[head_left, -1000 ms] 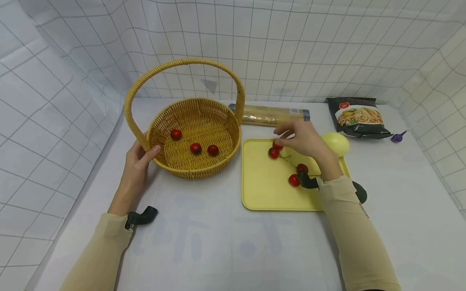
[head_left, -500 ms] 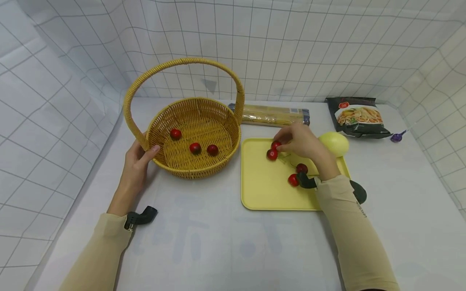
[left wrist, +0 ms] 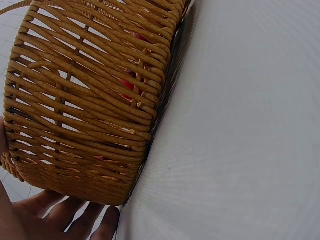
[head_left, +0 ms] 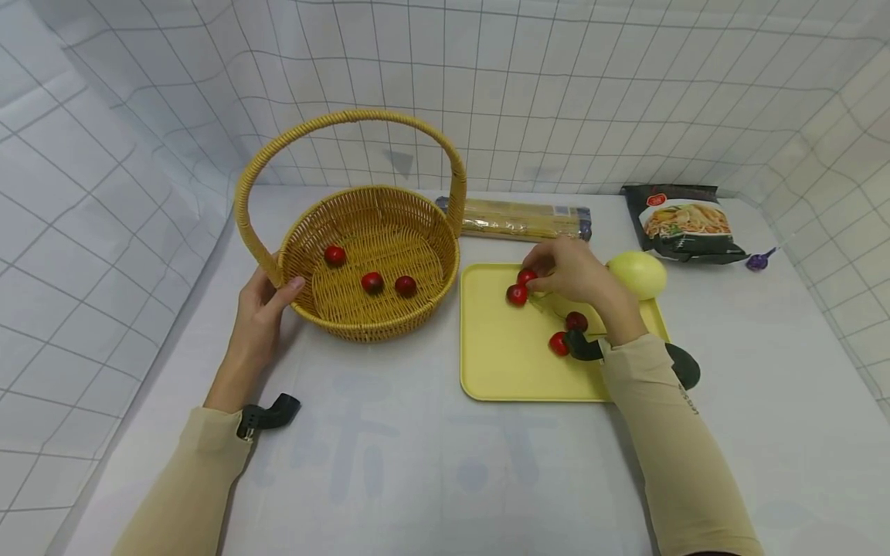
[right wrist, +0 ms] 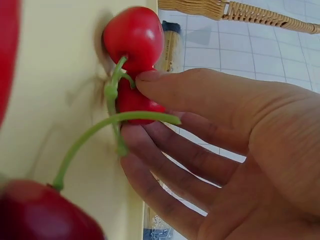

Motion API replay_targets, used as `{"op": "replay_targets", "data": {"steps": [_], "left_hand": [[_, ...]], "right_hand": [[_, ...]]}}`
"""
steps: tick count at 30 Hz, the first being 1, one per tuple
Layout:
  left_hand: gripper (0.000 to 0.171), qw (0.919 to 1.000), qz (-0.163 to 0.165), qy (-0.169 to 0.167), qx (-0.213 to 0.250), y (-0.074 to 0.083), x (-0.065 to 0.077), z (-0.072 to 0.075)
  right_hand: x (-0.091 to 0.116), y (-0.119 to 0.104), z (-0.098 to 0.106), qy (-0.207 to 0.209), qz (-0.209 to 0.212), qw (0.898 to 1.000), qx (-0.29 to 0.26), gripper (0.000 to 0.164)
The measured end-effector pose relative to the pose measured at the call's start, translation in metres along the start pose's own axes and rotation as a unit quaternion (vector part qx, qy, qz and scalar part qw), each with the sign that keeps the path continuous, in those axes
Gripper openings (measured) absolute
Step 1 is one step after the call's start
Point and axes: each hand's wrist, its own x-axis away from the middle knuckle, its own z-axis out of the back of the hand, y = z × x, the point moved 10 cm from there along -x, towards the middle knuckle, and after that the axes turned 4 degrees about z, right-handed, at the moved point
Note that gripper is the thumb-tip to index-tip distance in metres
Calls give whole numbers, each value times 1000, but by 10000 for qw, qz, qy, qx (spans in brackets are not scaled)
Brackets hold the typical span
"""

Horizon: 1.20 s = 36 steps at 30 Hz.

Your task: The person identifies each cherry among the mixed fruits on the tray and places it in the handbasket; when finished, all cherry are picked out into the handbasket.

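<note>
My left hand (head_left: 263, 315) grips the yellow wicker basket (head_left: 368, 333) at its left side, thumb over the rim and fingers outside. In the left wrist view, its fingers (left wrist: 67, 220) lie along the woven wall. Three red cherries, one being a dark-topped cherry (head_left: 372, 283), lie in the basket. Over the yellow tray (head_left: 497, 359), my right hand (head_left: 577, 270) pinches a red cherry (right wrist: 134, 102) between thumb and fingers. A second cherry (right wrist: 135, 37) with a green stem touches it. Two more cherries, including a dark red one (head_left: 575, 322), lie near the wrist strap.
A yellow-green lemon-like fruit (head_left: 637, 275) sits at the tray's back right corner. Behind stand a long noodle pack (head_left: 521, 220) and a black noodle bag (head_left: 684, 222). A small purple object (head_left: 760, 260) lies at right. A dark green oval thing (head_left: 683, 367) shows behind the sleeve.
My right thumb and fingers have come down around the cherry, and it and its neighbour have shifted slightly left on the tray. My left hand keeps its place on the basket.
</note>
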Motion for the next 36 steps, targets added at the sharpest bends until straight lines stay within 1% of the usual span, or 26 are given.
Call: {"op": "replay_targets", "data": {"steps": [5,10,17,23,29,33,36], "left_hand": [[57,10000,-4,-5,17,0,0,0],[56,10000,-12,1,35,0,0,-1],[56,9999,-64,13,153,1,1,1],[55,9999,-71,-23,132,1,0,0],[57,9999,-25,-48,84,0,0,-1],[57,10000,-10,-28,62,0,0,-1],[57,10000,1,-25,66,0,0,-1]], "right_hand": [[2,-1,4,81,25,10000,50,28],[6,-6,14,313,41,9995,-27,26],[9,-30,25,688,277,9970,-207,28],[14,-53,27,918,462,9932,-543,25],[16,-79,25,1178,1001,9854,-718,27],[15,-97,16,1325,1474,9771,-774,28],[15,-111,10,1425,1822,9693,-831,25]]}}
